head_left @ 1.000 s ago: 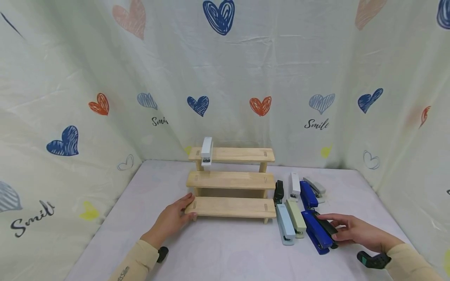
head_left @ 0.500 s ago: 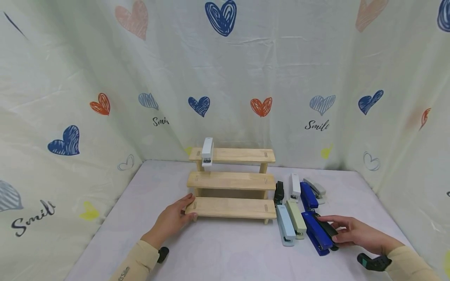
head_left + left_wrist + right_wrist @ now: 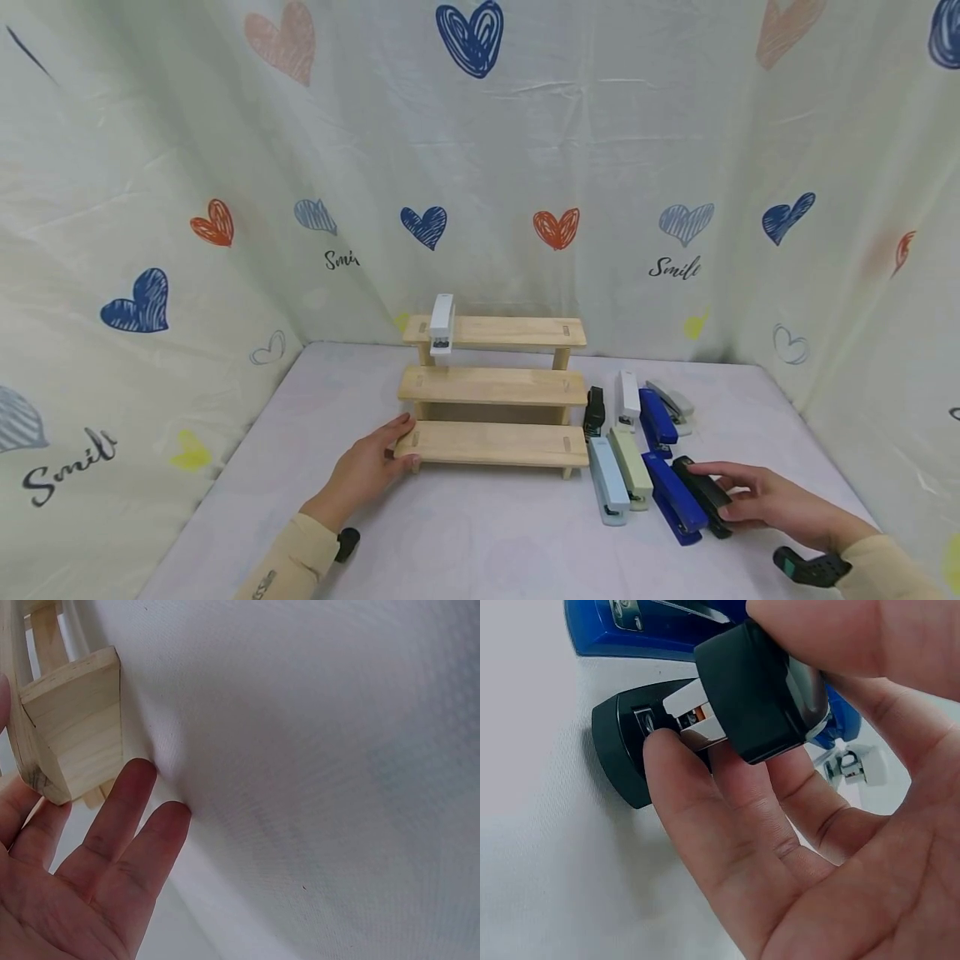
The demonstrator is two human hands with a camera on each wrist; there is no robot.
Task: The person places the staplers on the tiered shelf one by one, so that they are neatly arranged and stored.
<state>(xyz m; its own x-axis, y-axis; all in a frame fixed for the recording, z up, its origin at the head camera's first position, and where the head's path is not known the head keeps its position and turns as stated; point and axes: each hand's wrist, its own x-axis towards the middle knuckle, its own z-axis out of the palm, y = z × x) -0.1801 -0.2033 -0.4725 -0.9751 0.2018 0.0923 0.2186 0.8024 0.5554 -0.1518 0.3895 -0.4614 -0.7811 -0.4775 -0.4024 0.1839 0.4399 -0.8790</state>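
Stapler (image 3: 701,492), black, between thumb (image 3: 840,634) and fingers (image 3: 690,787), right hand (image 3: 780,500)

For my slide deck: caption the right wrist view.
A right hand grips a black stapler beside a blue stapler over a white surface.

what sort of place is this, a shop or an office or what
Hard to be sure, but likely a staged tabletop workspace: a heart-printed curtain hangs behind and along both sides of a table, which bears a wooden rack and several staplers.

Soft even light, faint shadows
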